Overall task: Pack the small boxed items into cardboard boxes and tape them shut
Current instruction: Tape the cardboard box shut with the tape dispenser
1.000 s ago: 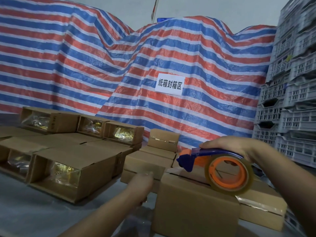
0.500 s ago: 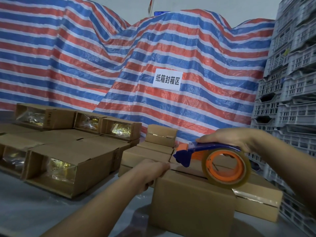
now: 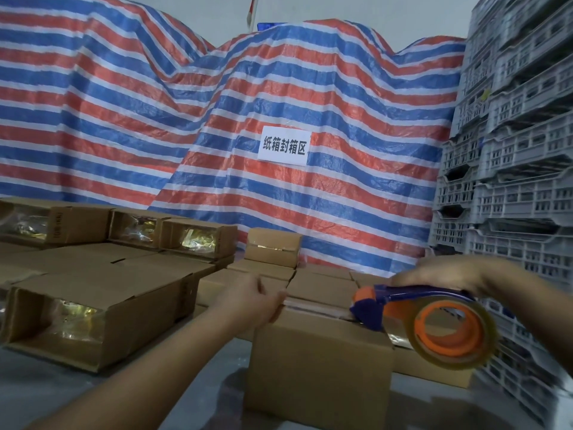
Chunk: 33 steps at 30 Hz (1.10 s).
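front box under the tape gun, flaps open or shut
Shut: the front box has flat top flaps, with the left hand and tape dispenser on them.

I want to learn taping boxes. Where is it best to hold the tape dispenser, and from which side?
Probably by the blue handle on top, from above, as the right hand does now. On the tape dispenser the orange roll hangs below the handle and the blade end points left along the cardboard box seam, so a top grip keeps fingers off both. The left hand steadies the box's far-left edge.
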### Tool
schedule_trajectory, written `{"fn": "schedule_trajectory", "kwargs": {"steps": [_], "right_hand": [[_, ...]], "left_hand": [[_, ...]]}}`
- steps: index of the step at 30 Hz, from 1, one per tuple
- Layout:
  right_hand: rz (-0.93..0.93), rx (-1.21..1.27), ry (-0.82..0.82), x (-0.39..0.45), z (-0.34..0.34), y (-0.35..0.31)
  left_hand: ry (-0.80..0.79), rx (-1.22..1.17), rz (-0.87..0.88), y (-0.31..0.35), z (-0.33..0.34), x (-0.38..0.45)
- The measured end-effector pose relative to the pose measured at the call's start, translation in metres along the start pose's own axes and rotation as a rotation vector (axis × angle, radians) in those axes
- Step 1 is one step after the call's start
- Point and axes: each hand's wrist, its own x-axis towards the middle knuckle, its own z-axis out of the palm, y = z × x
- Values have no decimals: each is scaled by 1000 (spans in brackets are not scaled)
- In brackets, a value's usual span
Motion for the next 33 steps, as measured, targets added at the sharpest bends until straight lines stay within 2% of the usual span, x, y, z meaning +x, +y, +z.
{"fn": "schedule_trajectory", "kwargs": {"steps": [2, 3, 5, 7, 9, 18, 26, 28, 30, 33], "right_hand": [[4, -2, 37, -3, 2, -2], [-2, 7, 43, -4, 3, -3], [-13, 43, 38, -3, 4, -4], [-6, 74, 31, -3, 5, -2], [4, 103, 14, -3, 4, 3], [-62, 240, -109, -23, -22, 51], [-81, 144, 33, -24, 14, 61], [-70, 136, 29, -25, 14, 63], [-82, 132, 14, -24, 16, 65], [-99, 166, 21, -22, 17, 70]], "left_hand": [[149, 144, 260, 18, 1, -9], [137, 188, 365, 27, 3, -16], [-71, 314, 449, 39, 15, -26], [-246, 542, 484, 45, 29, -33], [-231, 684, 529, 42, 36, -36], [-212, 638, 558, 34, 35, -33], [-255, 577, 502, 52, 36, -26], [-238, 658, 570, 65, 44, -27], [-288, 639, 649, 79, 56, -34], [-341, 605, 649, 80, 72, -35]]}}
